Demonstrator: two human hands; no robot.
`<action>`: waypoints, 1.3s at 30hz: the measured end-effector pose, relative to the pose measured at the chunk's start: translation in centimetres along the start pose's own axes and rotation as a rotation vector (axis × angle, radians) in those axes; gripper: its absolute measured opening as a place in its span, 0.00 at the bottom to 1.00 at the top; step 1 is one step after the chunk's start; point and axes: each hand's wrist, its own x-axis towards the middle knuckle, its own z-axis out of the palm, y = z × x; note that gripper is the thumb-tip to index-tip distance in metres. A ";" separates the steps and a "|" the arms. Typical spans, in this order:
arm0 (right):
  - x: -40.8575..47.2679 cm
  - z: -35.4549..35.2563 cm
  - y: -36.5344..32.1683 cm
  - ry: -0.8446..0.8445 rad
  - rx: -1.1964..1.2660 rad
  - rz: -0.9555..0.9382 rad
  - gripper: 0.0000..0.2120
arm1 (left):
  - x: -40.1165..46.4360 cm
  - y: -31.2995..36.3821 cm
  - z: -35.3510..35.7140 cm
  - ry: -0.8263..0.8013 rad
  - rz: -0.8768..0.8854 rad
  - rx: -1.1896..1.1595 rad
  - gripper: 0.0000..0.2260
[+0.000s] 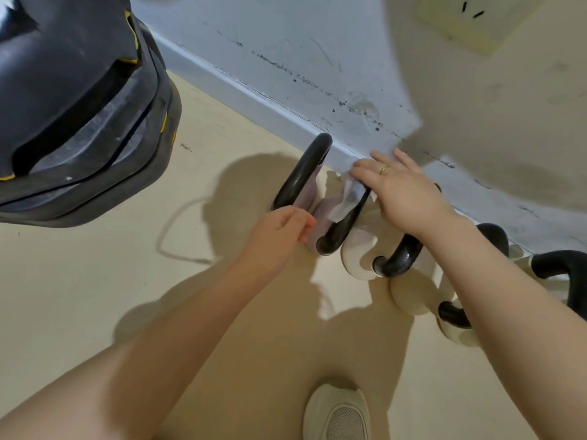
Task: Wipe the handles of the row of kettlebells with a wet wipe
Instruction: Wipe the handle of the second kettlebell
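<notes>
A row of pale kettlebells with black handles stands along the wall's skirting. The leftmost handle (301,171) is bare. On the second handle (344,222) lies a white wet wipe (347,198), draped over its upper part. My right hand (403,188) rests on that handle's far end with fingers stretched out over the wipe. My left hand (279,231) hovers with loosely curled fingers beside the near end of the second handle, holding nothing that I can see. A third handle (398,255) and further ones (454,314) run to the right, partly hidden by my right forearm.
A stack of black weight plates (79,115) with yellow marks fills the upper left. The scuffed grey wall (286,58) runs diagonally behind the row. My pale shoe (338,414) stands on the beige floor (95,296) near the bottom edge. A wall socket (473,17) sits at the top right.
</notes>
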 end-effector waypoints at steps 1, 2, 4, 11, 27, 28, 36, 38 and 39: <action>0.2 -0.2 0.0 -0.055 0.003 0.002 0.30 | 0.1 0.0 0.4 -0.017 0.003 0.027 0.10; 0.1 -0.4 -0.3 -0.088 0.021 -0.006 0.30 | 0.2 0.0 0.7 -0.026 -0.002 0.041 0.09; -0.2 -0.5 -0.8 -0.006 0.128 -0.011 0.26 | 0.4 -0.1 1.3 -0.022 -0.014 0.047 0.09; 0.3 2.6 -3.4 0.210 0.113 -0.124 0.13 | 0.8 0.0 2.0 -0.117 -0.048 0.027 0.13; 4.1 0.7 0.8 -0.020 0.249 -0.090 0.22 | 2.3 -0.2 2.0 -0.217 -0.008 0.264 0.07; 4.6 0.8 1.3 -0.024 0.293 -0.025 0.21 | 2.3 -0.3 2.0 -0.216 -0.001 0.274 0.08; 5.4 3.0 0.6 0.153 0.898 0.574 0.15 | 2.4 -0.7 1.8 -0.226 -0.007 0.238 0.09; 5.0 3.2 -0.8 0.265 1.075 0.728 0.14 | 2.4 -0.7 1.8 -0.224 -0.024 0.212 0.09; 4.9 3.4 -1.5 0.315 1.197 0.809 0.13 | 2.4 -0.7 1.8 -0.220 -0.031 0.194 0.09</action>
